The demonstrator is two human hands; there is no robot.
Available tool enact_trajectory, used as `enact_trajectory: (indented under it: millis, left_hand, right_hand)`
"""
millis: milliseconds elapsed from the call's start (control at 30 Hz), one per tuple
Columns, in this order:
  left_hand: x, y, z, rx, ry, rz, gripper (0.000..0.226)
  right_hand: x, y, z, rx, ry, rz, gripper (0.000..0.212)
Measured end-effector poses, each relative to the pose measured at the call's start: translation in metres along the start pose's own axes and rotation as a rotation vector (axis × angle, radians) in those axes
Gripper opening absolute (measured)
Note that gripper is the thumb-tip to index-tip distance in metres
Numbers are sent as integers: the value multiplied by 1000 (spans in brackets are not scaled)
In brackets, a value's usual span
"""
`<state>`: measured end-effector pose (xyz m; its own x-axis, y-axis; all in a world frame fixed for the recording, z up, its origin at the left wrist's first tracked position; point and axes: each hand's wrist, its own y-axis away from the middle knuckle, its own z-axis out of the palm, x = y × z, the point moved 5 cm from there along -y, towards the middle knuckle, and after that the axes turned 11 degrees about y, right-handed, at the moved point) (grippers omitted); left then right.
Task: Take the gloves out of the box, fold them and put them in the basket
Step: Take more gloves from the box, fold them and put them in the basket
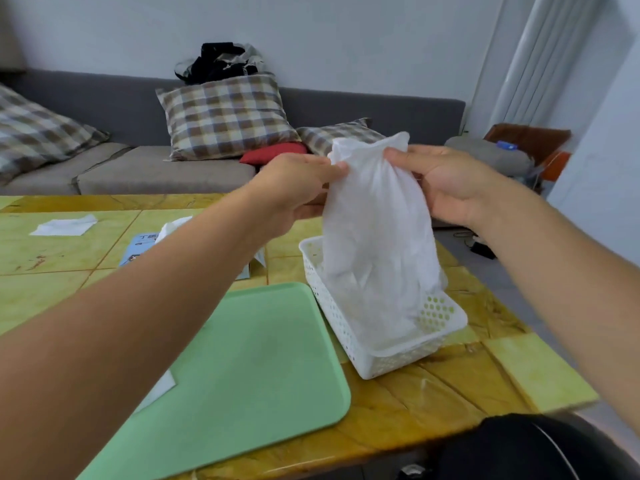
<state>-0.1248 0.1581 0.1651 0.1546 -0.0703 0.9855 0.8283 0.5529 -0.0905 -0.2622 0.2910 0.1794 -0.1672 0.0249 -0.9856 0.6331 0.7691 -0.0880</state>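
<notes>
We see a translucent white glove, white perforated basket, mint-green tray, yellow-green tiled table, brown-plaid cushion.

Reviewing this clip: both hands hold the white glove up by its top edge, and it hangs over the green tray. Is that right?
Not quite. The head view shows the left hand and right hand holding the white glove up by its top edge, but it hangs over the white basket, not the green tray, which lies beside the basket.

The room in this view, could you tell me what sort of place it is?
Most likely a home living room: a grey sofa with checked cushions stands behind a tiled low table.
</notes>
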Motion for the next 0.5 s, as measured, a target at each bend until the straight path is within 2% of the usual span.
enact_trajectory:
  millis: [133,200,267,300,433,500]
  left_hand:
    - [18,-34,7,-30,-13,175,23]
    - [7,-44,9,-83,-72,208,33]
    - [-26,-50,7,-133,-211,200,54]
    - [-48,-50,4,-162,-303,186,55]
    - [-125,-29,3,-348,-651,147,7]
    - [-136,-15,11,-439,-778,184,11]
  right_hand:
    - [-14,-38,-21,59,63,-204,13]
    - [-3,-46,-33,54,106,-264,13]
    - [29,-43,-39,11,162,-270,21]
    - [51,-39,-42,-16,242,-251,25]
    - [135,-8,-46,-207,605,-141,14]
    - [147,6,-42,-268,717,-159,8]
